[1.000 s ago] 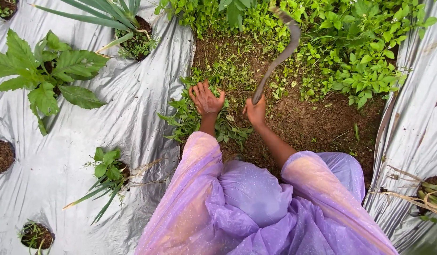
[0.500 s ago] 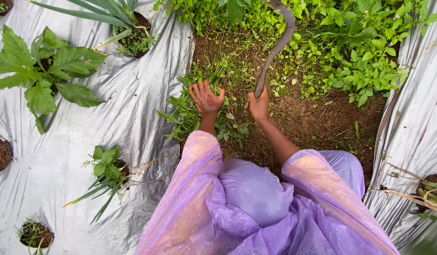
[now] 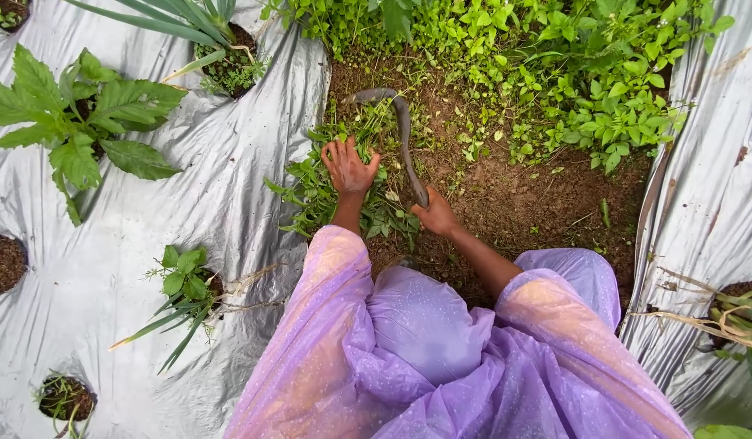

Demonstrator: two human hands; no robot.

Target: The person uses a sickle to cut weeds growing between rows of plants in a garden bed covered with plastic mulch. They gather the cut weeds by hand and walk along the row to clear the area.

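The right hand point(image 3: 435, 216) has its fingers clamped on the handle of a stiff, curved sickle point(image 3: 402, 138), its blade hooked beyond the spread fingers of the left hand point(image 3: 348, 167) pressing down soft, limp weeds point(image 3: 335, 191), best gathered near their base.

Glossy plastic sheet point(image 3: 230, 195), matt metal sickle point(image 3: 404, 138), crumbly soil point(image 3: 522, 203)

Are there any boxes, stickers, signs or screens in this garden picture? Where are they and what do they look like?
No packages, labels, signs or screens show here.
Closest thing: the silver plastic sheet, plain and wrinkled, spread over the ground on both sides, with round holes for plants.
Right hand: holds a curved sickle over the bare soil.
Left hand: spread open on the low weeds.
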